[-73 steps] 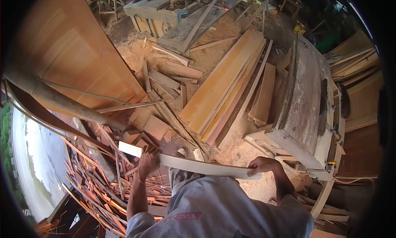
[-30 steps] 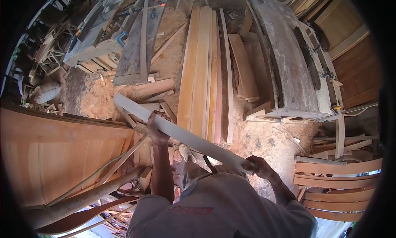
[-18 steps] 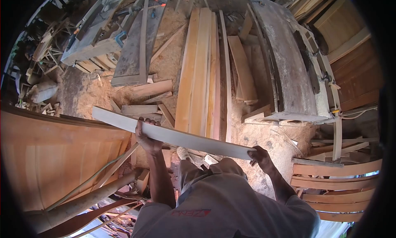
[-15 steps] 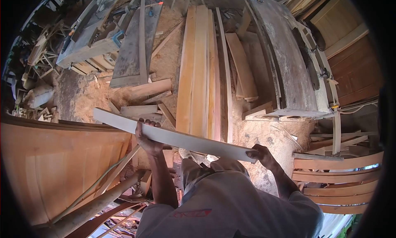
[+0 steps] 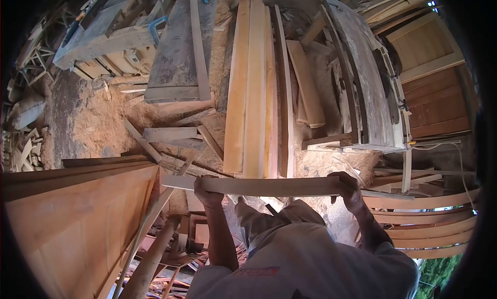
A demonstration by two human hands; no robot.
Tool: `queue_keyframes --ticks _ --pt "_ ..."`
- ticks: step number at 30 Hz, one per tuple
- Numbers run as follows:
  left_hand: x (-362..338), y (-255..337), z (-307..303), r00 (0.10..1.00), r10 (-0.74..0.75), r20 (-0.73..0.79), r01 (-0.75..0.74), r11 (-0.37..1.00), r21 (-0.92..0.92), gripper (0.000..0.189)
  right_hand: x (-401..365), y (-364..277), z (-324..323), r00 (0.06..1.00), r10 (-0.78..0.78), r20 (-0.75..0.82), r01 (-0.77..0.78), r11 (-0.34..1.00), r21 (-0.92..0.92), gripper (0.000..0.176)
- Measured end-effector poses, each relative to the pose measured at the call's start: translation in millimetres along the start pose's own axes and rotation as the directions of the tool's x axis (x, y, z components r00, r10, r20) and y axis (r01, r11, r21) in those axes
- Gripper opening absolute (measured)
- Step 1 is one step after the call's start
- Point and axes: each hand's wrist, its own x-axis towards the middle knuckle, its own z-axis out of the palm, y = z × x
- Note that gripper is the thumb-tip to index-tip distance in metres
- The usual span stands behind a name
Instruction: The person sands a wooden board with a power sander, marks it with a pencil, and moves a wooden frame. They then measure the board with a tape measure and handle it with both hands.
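Observation:
A long, narrow pale wooden board (image 5: 269,187) lies level across the front of my body, held off the floor. Near its left end, my left hand (image 5: 208,190) is closed around it, with a short length sticking out past the fingers. At the other end, my right hand (image 5: 346,189) grips the board, fingers curled over its edge. Beyond the board, long light planks (image 5: 252,92) lie side by side and run away from me, their near ends just past its far edge.
Wooden panels (image 5: 83,211) lean close on my left. To the right stands a worn grey workbench (image 5: 365,81), with curved wooden pieces (image 5: 429,231) stacked nearer. Offcuts (image 5: 171,134) and sawdust (image 5: 119,110) cover the floor ahead. A dark board (image 5: 178,50) lies at the far left.
The board has turned from slanting down to the right to nearly level. My left hand is lower and further right; my right hand has moved right and slightly up. The view has shifted.

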Motion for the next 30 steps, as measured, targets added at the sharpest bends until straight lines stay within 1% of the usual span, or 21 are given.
queue_keyframes --ticks 1,2,3,4,5,6,7,8,9,11,12,13,15,16,17,19,20,24,27,28,30 --pt "-2 -4 1 0.977 -0.071 -0.199 0.070 0.997 -0.012 0.027 4 -19 6 1.000 -0.005 -0.005 0.005 1.000 0.001 0.036" --pt "-2 -11 -6 0.979 -0.073 -0.189 0.073 0.997 -0.010 0.027 6 -36 11 0.999 0.027 0.019 -0.027 0.999 0.039 0.036" --pt "0 -20 -18 0.981 0.058 -0.182 -0.031 0.988 0.150 0.027 7 -51 17 0.997 0.056 0.043 -0.060 0.995 0.077 0.036" --pt "1 -26 -24 0.970 0.188 -0.153 -0.135 0.943 0.304 0.026 6 -61 21 0.998 0.034 0.053 -0.037 0.997 0.065 0.035" --pt "-2 -25 -14 0.973 0.184 -0.138 -0.135 0.943 0.304 0.026 4 -67 23 0.999 0.024 0.042 -0.027 0.997 0.068 0.035" --pt "-4 -22 -4 0.967 0.027 -0.252 0.005 0.992 0.123 0.031 2 -70 26 0.999 0.034 0.035 -0.035 0.998 0.056 0.036" --pt "-3 -18 4 0.933 -0.146 -0.327 0.130 0.989 -0.073 0.036 2 -72 28 0.999 0.037 0.027 -0.038 0.998 0.043 0.036" --pt "3 -18 -4 0.969 -0.110 -0.221 0.127 0.990 0.063 0.039 0 -71 26 0.999 0.016 0.031 -0.016 1.000 0.013 0.035" --pt "10 -19 -12 0.974 -0.109 -0.198 0.125 0.990 0.066 0.039 -1 -68 25 1.000 -0.004 0.020 0.004 1.000 0.016 0.035" --pt "16 -18 4 0.955 -0.054 -0.290 0.077 0.995 0.070 0.039 -3 -63 21 0.999 0.033 0.021 -0.033 0.999 0.014 0.035" --pt "20 -14 6 0.957 -0.125 -0.262 0.103 0.990 -0.096 0.038 -3 -61 18 0.999 -0.007 0.038 0.008 1.000 -0.016 0.034" --pt "23 -11 14 0.962 -0.121 -0.244 0.102 0.991 -0.093 0.038 -3 -58 13 0.999 -0.025 0.031 0.025 1.000 -0.012 0.034" --pt "25 -8 29 0.977 -0.038 -0.209 0.043 0.999 0.021 0.030 -4 -47 1 0.994 0.066 0.085 -0.059 0.996 -0.072 0.032" --pt "28 -7 38 0.977 -0.025 -0.213 0.002 0.994 -0.106 0.020 -5 -38 -7 0.993 0.053 0.103 -0.043 0.995 -0.093 0.028" --pt "30 -7 46 0.979 -0.014 -0.204 -0.007 0.995 -0.103 0.020 -5 -20 -15 0.993 0.039 0.107 -0.030 0.996 -0.088 0.028" --pt "30 -6 62 0.997 0.039 -0.074 -0.046 0.994 -0.101 0.015 1 3 -27 0.974 -0.169 0.153 0.207 0.938 -0.278 0.024" --pt "29 -7 71 0.996 0.060 -0.070 -0.067 0.993 -0.097 0.015 0 6 -33 0.991 -0.025 0.132 0.052 0.977 -0.205 0.021" --pt "15 -17 107 0.979 0.189 -0.070 -0.191 0.981 -0.015 0.016 15 21 -58 0.990 -0.006 0.144 0.023 0.993 -0.119 0.020" --pt "5 -36 125 0.961 0.270 -0.054 -0.269 0.963 0.008 0.017 43 41 -88 0.990 -0.007 0.144 0.021 0.995 -0.094 0.031" --pt "2 -45 134 0.957 0.285 -0.046 -0.286 0.958 -0.013 0.017 54 48 -100 0.985 -0.006 0.174 0.006 1.000 -0.003 0.039" --pt "-2 -68 152 0.942 0.333 -0.035 -0.333 0.943 -0.004 0.019 83 64 -130 0.983 -0.038 0.181 0.033 0.999 0.030 0.039"
